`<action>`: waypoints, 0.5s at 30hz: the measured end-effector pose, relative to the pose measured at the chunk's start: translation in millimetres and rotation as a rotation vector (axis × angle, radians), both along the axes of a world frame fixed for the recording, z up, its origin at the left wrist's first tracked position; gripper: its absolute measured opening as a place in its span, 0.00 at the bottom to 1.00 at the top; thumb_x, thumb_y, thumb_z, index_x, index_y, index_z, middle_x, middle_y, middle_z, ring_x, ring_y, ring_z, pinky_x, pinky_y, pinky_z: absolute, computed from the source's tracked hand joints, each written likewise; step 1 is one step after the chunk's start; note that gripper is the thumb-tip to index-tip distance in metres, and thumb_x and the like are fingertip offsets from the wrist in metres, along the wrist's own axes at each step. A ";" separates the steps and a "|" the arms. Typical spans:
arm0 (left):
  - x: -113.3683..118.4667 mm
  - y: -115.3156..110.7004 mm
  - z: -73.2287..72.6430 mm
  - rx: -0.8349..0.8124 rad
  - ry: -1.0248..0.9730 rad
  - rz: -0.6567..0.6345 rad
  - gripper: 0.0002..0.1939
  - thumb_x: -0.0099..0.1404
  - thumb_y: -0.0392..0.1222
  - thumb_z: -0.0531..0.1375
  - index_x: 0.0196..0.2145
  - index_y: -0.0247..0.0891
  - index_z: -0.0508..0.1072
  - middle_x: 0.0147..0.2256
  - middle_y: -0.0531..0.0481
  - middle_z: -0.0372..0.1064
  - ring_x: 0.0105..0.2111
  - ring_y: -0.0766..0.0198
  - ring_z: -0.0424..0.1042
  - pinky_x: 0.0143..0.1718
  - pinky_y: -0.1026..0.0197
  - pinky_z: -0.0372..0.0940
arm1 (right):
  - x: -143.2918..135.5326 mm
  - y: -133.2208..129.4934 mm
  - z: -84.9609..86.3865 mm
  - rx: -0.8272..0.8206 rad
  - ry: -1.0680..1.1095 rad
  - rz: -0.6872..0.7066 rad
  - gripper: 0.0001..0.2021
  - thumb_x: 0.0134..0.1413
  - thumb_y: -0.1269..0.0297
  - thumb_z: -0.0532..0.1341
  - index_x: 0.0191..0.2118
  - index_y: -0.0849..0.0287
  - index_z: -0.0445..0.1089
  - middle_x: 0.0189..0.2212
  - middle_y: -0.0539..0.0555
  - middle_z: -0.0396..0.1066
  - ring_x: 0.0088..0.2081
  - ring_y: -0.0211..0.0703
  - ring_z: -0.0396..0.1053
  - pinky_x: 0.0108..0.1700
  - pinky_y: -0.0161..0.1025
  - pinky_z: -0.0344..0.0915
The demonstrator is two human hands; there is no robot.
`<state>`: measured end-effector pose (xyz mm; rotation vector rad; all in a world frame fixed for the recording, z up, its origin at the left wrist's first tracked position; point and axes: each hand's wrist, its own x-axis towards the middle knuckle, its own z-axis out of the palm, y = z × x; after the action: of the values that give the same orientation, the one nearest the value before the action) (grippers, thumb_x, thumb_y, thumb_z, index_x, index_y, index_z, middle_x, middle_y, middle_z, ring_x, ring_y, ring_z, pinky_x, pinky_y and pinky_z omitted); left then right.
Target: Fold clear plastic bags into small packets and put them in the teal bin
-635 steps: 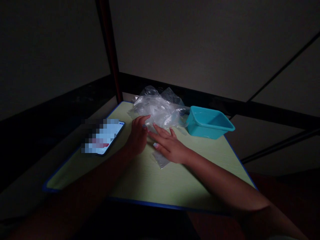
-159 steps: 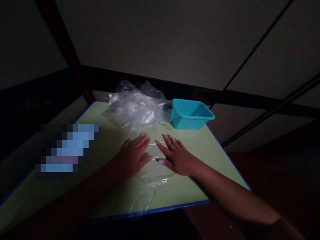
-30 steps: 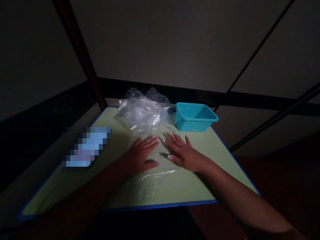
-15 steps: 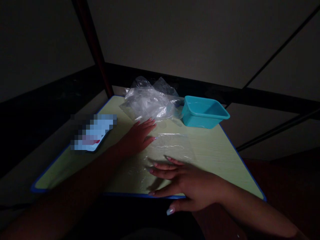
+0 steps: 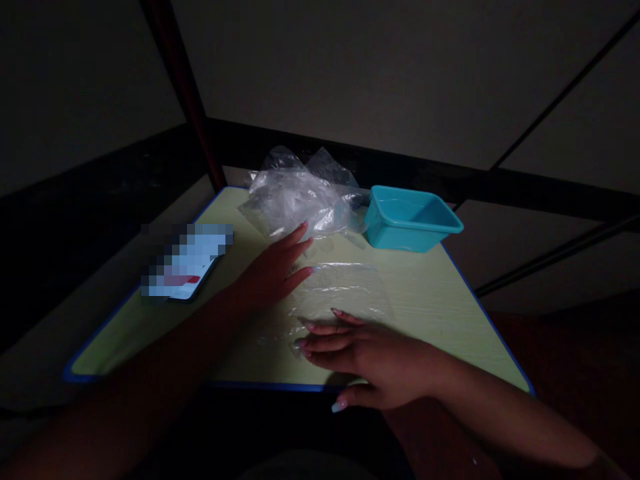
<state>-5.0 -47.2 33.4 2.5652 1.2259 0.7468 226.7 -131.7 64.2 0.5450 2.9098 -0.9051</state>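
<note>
A clear plastic bag (image 5: 345,283) lies flat on the small pale table (image 5: 425,320). My left hand (image 5: 277,267) is at its left edge, fingers stretched out and holding nothing. Over the bag's near part rests my right hand (image 5: 357,353), palm down, its fingers extended left and its thumb out past the table's front edge. Just beyond my left fingertips sits a crumpled heap of clear plastic bags (image 5: 300,197). Part of the flat bag is hidden under my right hand.
A turquoise plastic bin (image 5: 407,230) stands at the back right of the table. On the left lies a phone (image 5: 193,270) with a lit, partly blurred screen. The table has a blue edge (image 5: 270,385), and pale walls stand close behind it.
The fingers of my left hand have lifted and spread slightly. My right hand's fingers have drawn closer together over the flat bag. The view has shifted a little.
</note>
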 end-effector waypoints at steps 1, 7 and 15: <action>0.1 -0.7 0.9 0.003 -0.012 -0.006 0.25 0.69 0.49 0.51 0.60 0.35 0.59 0.68 0.40 0.41 0.66 0.49 0.48 0.63 0.46 0.51 | -0.1 0.4 0.1 -0.004 0.009 -0.003 0.32 0.60 0.55 0.60 0.67 0.54 0.50 0.67 0.53 0.49 0.69 0.45 0.38 0.68 0.54 0.29; 0.5 -2.1 8.4 0.018 -0.159 -0.096 0.13 0.66 0.49 0.53 0.33 0.37 0.68 0.40 0.44 0.68 0.43 0.56 0.67 0.47 0.52 0.63 | -0.4 6.1 -0.1 0.020 0.135 -0.127 0.29 0.60 0.56 0.60 0.65 0.53 0.56 0.64 0.55 0.56 0.67 0.48 0.44 0.67 0.56 0.30; 2.6 -6.9 11.7 -0.508 -0.179 -0.273 0.22 0.48 0.55 0.68 0.32 0.38 0.66 0.29 0.56 0.62 0.29 0.65 0.61 0.29 0.65 0.55 | -1.1 21.4 -12.7 -0.093 0.449 -0.409 0.16 0.61 0.61 0.59 0.54 0.53 0.69 0.53 0.57 0.71 0.59 0.47 0.63 0.64 0.56 0.47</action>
<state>-2.4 -54.1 45.1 2.1335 0.8510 0.5110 225.7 -110.2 51.5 1.0849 3.1732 -1.3599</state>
